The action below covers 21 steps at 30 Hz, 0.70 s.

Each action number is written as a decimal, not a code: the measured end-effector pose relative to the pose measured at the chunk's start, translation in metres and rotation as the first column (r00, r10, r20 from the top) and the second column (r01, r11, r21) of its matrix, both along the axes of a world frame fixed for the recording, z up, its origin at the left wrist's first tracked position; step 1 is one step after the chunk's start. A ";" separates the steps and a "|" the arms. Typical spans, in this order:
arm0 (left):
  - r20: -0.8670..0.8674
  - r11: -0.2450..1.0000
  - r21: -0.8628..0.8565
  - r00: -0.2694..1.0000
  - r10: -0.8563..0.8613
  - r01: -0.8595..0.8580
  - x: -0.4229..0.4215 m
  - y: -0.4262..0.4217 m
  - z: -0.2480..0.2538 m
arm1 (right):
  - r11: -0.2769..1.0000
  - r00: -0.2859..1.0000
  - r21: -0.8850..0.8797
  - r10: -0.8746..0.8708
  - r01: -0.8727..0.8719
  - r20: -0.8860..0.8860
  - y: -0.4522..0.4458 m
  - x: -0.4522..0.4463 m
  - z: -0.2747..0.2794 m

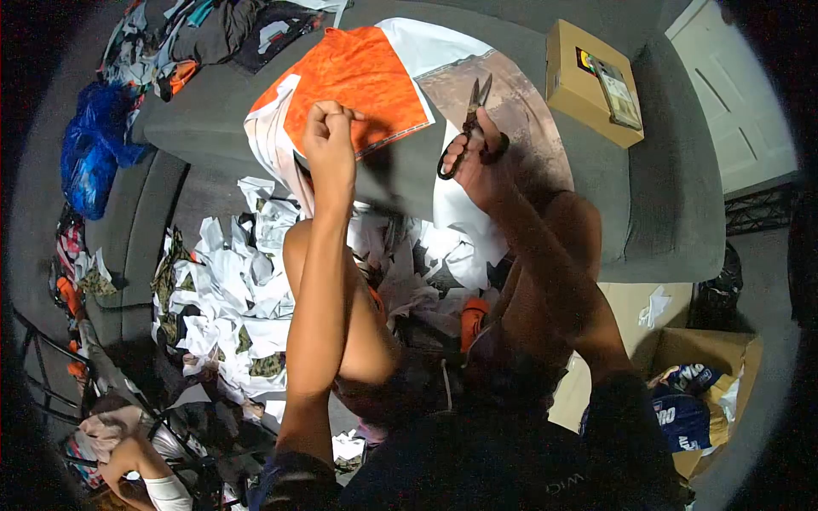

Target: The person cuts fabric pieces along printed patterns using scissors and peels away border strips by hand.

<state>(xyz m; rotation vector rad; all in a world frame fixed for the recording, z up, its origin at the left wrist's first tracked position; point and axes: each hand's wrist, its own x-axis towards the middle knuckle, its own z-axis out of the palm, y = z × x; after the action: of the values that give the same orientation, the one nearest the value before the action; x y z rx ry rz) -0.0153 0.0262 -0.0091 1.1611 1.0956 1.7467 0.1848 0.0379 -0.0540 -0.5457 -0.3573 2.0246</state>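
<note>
My left hand is closed, fingertips pinched together, above the orange patterned fabric; whether something small is between the fingers cannot be made out. My right hand holds scissors with black handles, their blades pointing up and slightly apart. Under the scissors lies a brownish mottled fabric, with white cloth joining it at the top. The orange piece has a dark-and-white edge along its lower right side. Striped white fabric hangs at its left.
Scraps of white and camouflage fabric cover the floor at left. A cardboard box sits on the grey sofa. An open box holds navy clothing. A blue plastic bag lies left. Another person's arm shows at lower left.
</note>
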 end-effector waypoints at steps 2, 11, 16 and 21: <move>-0.038 0.999 0.045 0.999 0.032 -0.031 -0.003 0.001 -0.001 | 0.998 0.992 -0.006 -0.060 0.061 0.114 0.002 -0.001 0.002; -0.134 0.908 -0.034 0.898 -0.419 0.418 -0.005 -0.005 0.002 | 0.976 0.685 0.200 -0.206 0.089 0.699 0.043 0.002 -0.004; -0.343 0.837 -0.147 0.767 -0.543 0.527 0.013 -0.017 -0.004 | 0.963 0.382 0.264 -0.266 0.058 0.885 0.045 0.007 -0.015; -0.476 0.803 -0.324 0.647 -0.596 0.500 0.008 -0.018 -0.009 | 0.961 0.329 0.273 -0.269 0.035 0.905 0.045 0.004 -0.017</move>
<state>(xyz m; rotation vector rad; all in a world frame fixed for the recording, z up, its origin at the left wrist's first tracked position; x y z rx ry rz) -0.0072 0.0086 -0.0180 1.7422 1.0223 0.8264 0.1893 0.0829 -0.0705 -1.5633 -1.1596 1.2190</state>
